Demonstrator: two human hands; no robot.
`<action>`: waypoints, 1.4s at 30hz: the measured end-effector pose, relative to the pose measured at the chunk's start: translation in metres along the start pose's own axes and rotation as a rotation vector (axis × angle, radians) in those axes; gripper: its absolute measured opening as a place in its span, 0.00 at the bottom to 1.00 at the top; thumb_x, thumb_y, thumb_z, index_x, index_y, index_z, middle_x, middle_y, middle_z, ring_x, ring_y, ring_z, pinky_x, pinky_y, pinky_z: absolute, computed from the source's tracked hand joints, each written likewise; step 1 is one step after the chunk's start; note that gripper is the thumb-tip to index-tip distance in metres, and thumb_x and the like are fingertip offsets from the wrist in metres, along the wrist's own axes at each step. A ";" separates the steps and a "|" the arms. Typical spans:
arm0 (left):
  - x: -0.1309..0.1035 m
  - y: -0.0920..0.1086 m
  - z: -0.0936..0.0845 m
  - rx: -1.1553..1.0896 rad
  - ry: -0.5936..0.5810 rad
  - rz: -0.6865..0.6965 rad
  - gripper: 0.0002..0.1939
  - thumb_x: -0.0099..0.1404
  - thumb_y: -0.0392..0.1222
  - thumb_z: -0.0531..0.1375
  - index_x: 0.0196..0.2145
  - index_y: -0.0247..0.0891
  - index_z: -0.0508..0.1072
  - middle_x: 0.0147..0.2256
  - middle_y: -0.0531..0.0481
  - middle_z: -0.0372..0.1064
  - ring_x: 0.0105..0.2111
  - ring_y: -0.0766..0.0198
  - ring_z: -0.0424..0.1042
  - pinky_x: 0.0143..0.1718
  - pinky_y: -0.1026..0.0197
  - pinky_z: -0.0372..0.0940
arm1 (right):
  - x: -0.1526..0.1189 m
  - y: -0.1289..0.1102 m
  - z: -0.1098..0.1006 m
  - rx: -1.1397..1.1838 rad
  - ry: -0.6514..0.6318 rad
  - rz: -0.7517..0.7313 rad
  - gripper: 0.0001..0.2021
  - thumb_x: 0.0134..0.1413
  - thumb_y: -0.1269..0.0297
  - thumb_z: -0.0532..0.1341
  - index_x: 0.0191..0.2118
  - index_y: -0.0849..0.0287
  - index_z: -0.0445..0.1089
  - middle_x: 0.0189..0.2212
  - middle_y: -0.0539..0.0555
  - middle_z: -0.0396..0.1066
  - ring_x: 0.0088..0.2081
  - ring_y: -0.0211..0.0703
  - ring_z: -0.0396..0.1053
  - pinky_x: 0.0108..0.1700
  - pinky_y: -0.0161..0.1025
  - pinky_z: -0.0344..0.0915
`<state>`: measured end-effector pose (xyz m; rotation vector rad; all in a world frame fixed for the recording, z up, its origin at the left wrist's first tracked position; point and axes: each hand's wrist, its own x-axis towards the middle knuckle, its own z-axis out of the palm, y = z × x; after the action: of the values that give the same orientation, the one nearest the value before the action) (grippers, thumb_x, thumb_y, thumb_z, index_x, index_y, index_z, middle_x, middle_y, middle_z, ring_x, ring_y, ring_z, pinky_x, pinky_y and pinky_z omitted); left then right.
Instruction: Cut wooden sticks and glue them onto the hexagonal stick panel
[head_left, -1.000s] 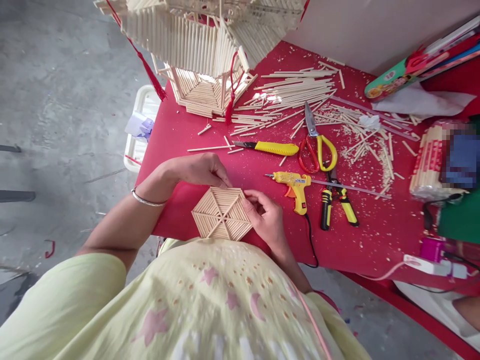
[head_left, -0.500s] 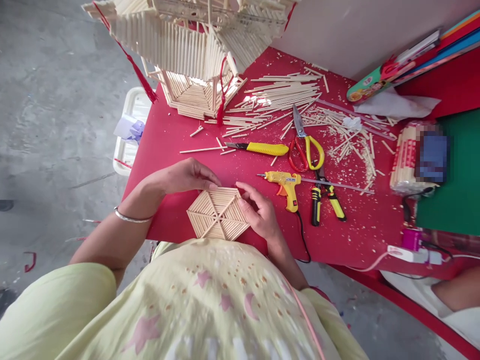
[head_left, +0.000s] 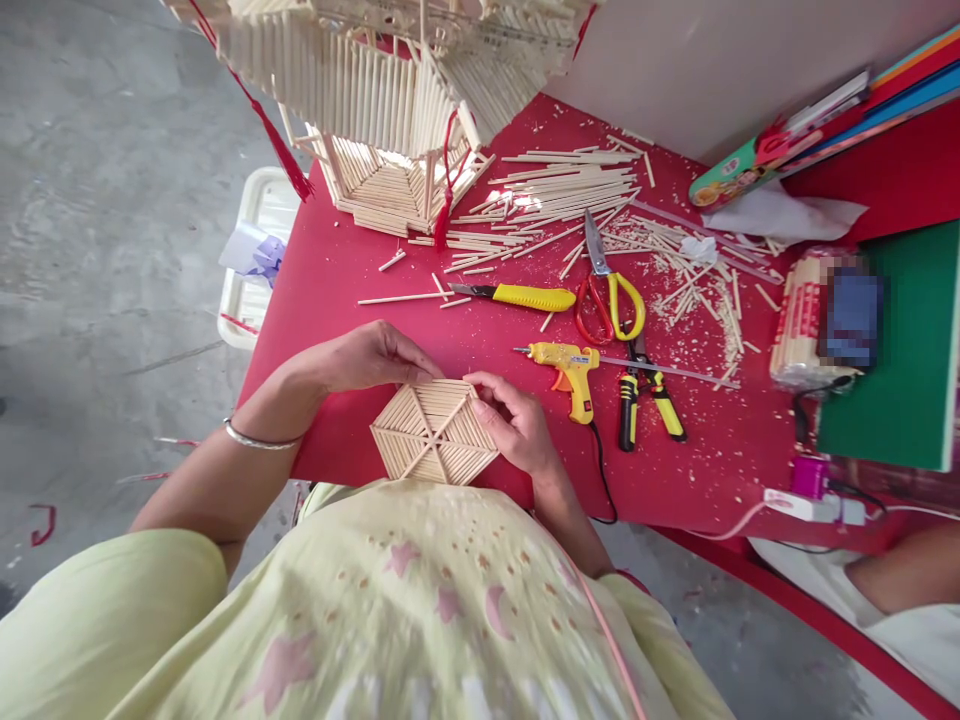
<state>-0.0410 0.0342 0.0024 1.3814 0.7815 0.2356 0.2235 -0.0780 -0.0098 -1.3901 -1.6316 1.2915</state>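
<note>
A flat hexagonal panel of thin wooden sticks, with crossing spokes that meet in the middle, lies close against my shirt at the table's near edge. My right hand is closed on its right corner, thumb on top and fingers bent at the side. At the panel's far edge, my left hand has its fingertips pinched together on the rim; the undersides of those fingers are hidden. To the right of my hands lies a yellow glue gun with a clear glue stick in its back.
Beyond my hands lie a yellow utility knife, scissors, pliers and many loose sticks. A stick-built pavilion with red tassels stands at the far left. A power strip sits right; another person's arm shows beyond it.
The panel and both hands stay almost in place, with only a very slight shift. The surroundings on the right slide a little leftward in view.
</note>
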 end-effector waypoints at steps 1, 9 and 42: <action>0.000 -0.001 0.000 -0.003 -0.002 0.000 0.18 0.61 0.55 0.72 0.44 0.42 0.87 0.41 0.43 0.84 0.40 0.50 0.83 0.45 0.53 0.79 | 0.000 0.000 0.000 -0.011 -0.001 0.001 0.16 0.68 0.54 0.60 0.57 0.49 0.73 0.36 0.49 0.75 0.34 0.38 0.71 0.37 0.35 0.67; -0.001 -0.007 0.002 0.015 -0.007 0.018 0.16 0.62 0.52 0.71 0.44 0.42 0.87 0.40 0.44 0.84 0.38 0.49 0.83 0.41 0.54 0.80 | -0.002 0.002 0.002 -0.041 0.012 -0.017 0.15 0.68 0.54 0.60 0.56 0.49 0.75 0.36 0.49 0.75 0.35 0.38 0.71 0.39 0.35 0.68; -0.004 0.005 -0.005 0.058 -0.119 0.079 0.12 0.62 0.45 0.69 0.43 0.44 0.87 0.39 0.44 0.84 0.35 0.53 0.82 0.36 0.59 0.79 | -0.007 0.005 0.003 -0.047 0.021 -0.039 0.15 0.66 0.56 0.62 0.54 0.50 0.77 0.32 0.48 0.73 0.32 0.37 0.69 0.35 0.35 0.66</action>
<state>-0.0460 0.0371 0.0089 1.4689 0.6404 0.1913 0.2242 -0.0856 -0.0146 -1.3883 -1.6764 1.2192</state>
